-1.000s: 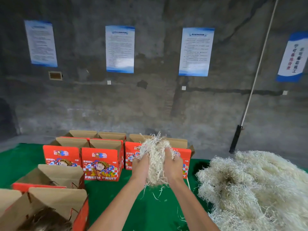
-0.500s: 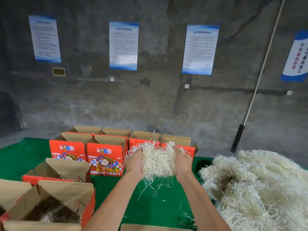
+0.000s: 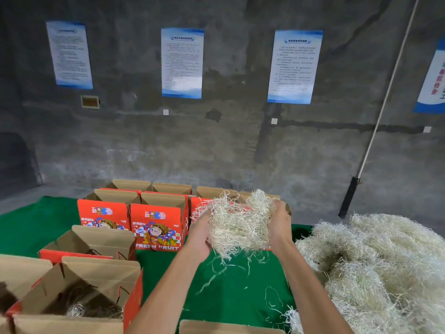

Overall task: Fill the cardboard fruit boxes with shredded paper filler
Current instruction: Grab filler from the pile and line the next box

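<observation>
Both hands, left [image 3: 198,233] and right [image 3: 280,225], have spread wider apart than a second ago, each grip curled round one side of the filler [image 3: 238,227], now stretched into a broader clump, held above the green desk [image 3: 231,292] before the far boxes [image 3: 157,220].

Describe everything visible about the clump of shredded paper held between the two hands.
The clump of shredded paper is a loose, pale cream tangle of thin crinkled strips. The left hand and right hand cup it from either side, above the green table cover. Strands stick up at its top and dangle from its underside. It hangs in front of the red boxes, apart from the big pile on the right.
</observation>
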A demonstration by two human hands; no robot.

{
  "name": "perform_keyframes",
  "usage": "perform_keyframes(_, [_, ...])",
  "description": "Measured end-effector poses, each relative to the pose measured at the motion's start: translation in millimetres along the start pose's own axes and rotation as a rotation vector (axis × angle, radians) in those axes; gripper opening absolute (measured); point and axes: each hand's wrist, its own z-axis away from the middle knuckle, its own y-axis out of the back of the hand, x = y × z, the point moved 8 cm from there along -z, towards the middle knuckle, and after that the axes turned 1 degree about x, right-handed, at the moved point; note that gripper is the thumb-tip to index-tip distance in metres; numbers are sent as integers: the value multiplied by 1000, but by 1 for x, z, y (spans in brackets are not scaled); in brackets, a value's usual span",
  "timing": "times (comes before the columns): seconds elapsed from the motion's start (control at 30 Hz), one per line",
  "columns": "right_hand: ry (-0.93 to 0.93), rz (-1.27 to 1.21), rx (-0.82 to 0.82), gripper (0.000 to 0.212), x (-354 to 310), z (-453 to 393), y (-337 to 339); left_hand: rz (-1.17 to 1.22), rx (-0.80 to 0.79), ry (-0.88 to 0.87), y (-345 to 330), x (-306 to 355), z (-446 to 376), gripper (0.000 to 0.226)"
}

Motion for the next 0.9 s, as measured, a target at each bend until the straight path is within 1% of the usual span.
perform_keyframes(0.03, [11,9,4,48,-5,-3,6,-69,-107,-6,0,1,3,38])
perform_keyframes(0.07, [15,21,-18,31,-11,-6,10,-105,-223,-9,3,4,4,42])
perform_keyframes(0.1, [1,42,-40,35,-15,-8,14,-96,-345,-6,6,6,3,49])
perform_keyframes(0.13, [-20,96,-84,28,-18,-10,16,-58,-456,12,8,7,3,60])
perform_keyframes(0.17, [-31,117,-142,25,-20,-11,15,-23,-526,31,8,10,4,69])
perform_keyframes(0.2, [-28,124,-200,25,-20,-11,10,-18,-551,43,5,12,7,74])
perform_keyframes(0.23, [18,143,-283,26,-23,-6,0,-48,-550,46,-4,10,9,77])
perform_keyframes(0.27, [101,196,-363,24,-26,1,-13,-129,-515,25,-16,6,10,85])
perform_keyframes(0.3, [191,247,-419,22,-26,7,-26,-264,-420,2,-25,0,9,95])
perform_keyframes(0.33, [280,280,-433,21,-27,14,-36,-384,-281,-23,-31,-4,9,106])
perform_keyframes(0.37, [335,261,-397,23,-27,19,-40,-437,-137,-77,-35,-5,11,111])
perform_keyframes(0.4, [364,237,-302,28,-29,22,-37,-416,-14,-154,-35,-1,9,109])
perform_keyframes(0.43, [374,206,-180,37,-28,21,-27,-335,73,-218,-31,3,5,99])
perform_keyframes(0.47, [357,188,-70,51,-24,22,-18,-247,115,-253,-30,4,3,90])
perform_keyframes(0.5, [335,196,-16,63,-16,23,-14,-169,135,-264,-30,3,0,86])
perform_keyframes(0.53, [331,234,-16,69,-10,28,-16,-124,137,-259,-33,-1,0,86])
perform_keyframes(0.6, [365,297,-38,67,-3,37,-25,-179,135,-259,-41,-13,5,93])
perform_keyframes(0.63, [379,287,-20,64,-4,37,-24,-213,145,-280,-40,-14,8,94])
perform_keyframes(0.67, [366,241,3,61,-5,35,-19,-219,190,-293,-30,-10,8,93])
perform_keyframes(0.73, [306,164,44,56,-4,19,-1,-116,300,-265,3,5,-4,86])
perform_keyframes(0.8, [279,154,60,54,-2,10,9,-34,364,-261,25,21,-12,73])
perform_keyframes(0.87, [278,110,48,52,0,14,1,-51,308,-322,14,24,-9,60])
perform_keyframes(0.9, [283,94,17,52,0,18,-9,-119,251,-340,0,20,-6,60])
